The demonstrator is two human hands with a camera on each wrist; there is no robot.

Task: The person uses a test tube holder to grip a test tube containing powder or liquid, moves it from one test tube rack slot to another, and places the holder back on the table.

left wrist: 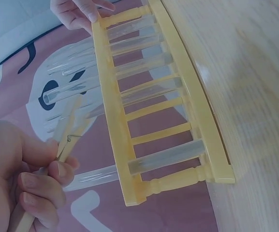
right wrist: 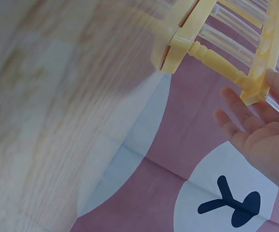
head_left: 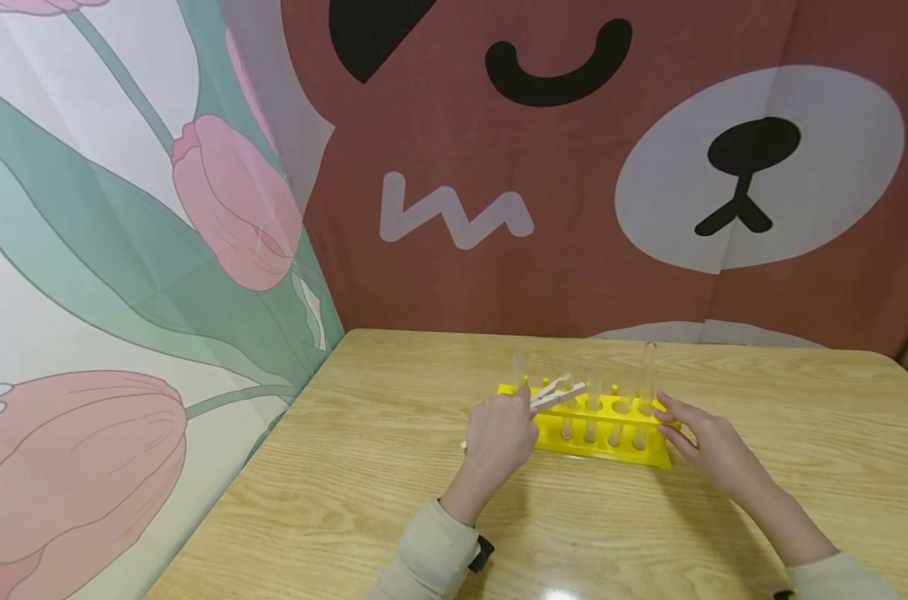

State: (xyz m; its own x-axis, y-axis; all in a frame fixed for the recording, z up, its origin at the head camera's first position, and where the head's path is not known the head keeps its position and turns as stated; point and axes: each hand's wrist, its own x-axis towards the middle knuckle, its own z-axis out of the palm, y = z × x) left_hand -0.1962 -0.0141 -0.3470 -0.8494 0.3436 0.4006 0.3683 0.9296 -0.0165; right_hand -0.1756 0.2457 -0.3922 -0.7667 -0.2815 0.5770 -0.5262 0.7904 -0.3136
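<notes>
A yellow test tube rack stands on the wooden table, several clear test tubes upright in it. My left hand grips a pale wooden test tube holder, fingers curled round its handle. The holder's slightly parted jaws reach over the rack's upper bar and overlap the tubes in the left wrist view. At the rack's right end, my right hand pinches the upper bar between thumb and fingers. One tube stands apart at the rack's left end, partly hidden behind my left hand in the head view.
The rack rests on a light wood-grain table, whose far edge meets a hanging cloth printed with a brown bear face. A tulip-print cloth hangs along the left side.
</notes>
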